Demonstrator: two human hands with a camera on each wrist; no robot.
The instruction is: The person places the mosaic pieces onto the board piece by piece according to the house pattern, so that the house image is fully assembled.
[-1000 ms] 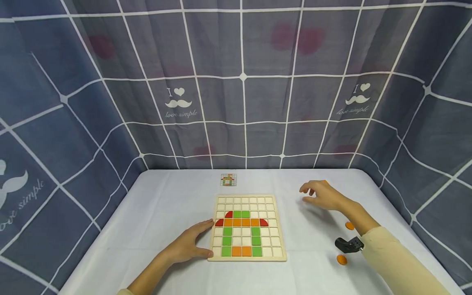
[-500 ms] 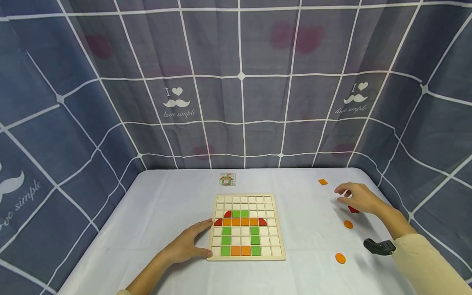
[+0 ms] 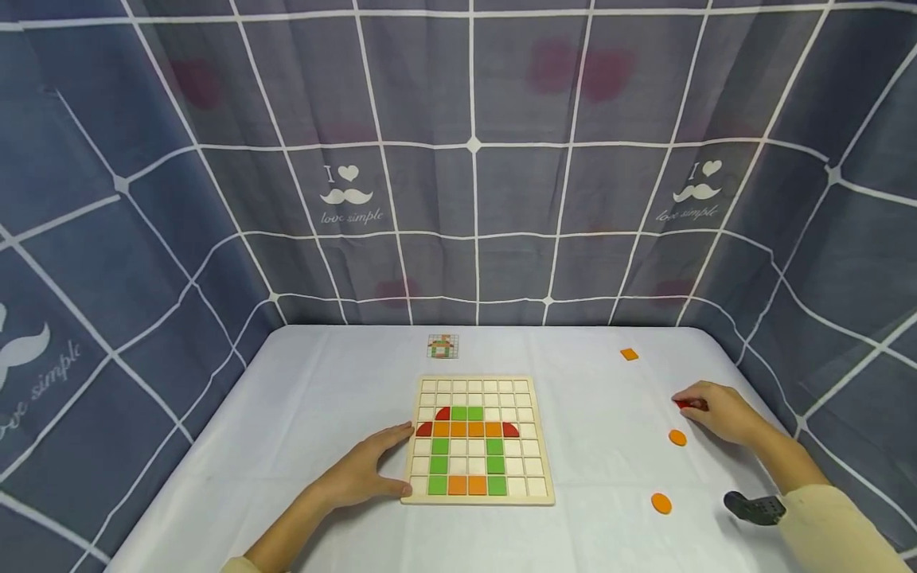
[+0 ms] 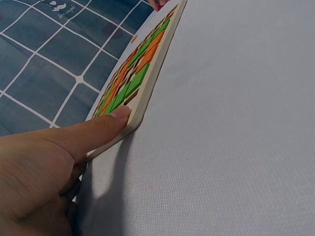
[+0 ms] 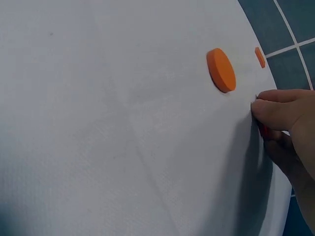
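My left hand (image 3: 361, 469) rests along the left edge of a wooden grid board (image 3: 478, 500), its thumb on the near left corner. Green squares (image 3: 439, 465), orange squares (image 3: 467, 485) and red quarter-circle pieces (image 3: 510, 430) lie in the board's cells, forming a pattern. Over on the right, my right hand (image 3: 727, 412) pinches a small red piece (image 3: 684, 403) at the tabletop. Most of that piece is hidden by the fingers; a red sliver (image 5: 264, 130) shows between them in the right wrist view.
Beyond the board lies a small pattern card (image 3: 442, 346). An orange diamond-shaped piece (image 3: 629, 354) is at the back right. Two orange round pieces, one nearer (image 3: 661, 503) and one farther (image 3: 677, 437), lie between board and right arm. Gridded curtains (image 3: 516, 191) enclose the white table.
My right hand has moved right and nearer, away from the orange diamond-shaped piece, and now pinches the red piece that lay on the table. The left hand has stayed at the board.
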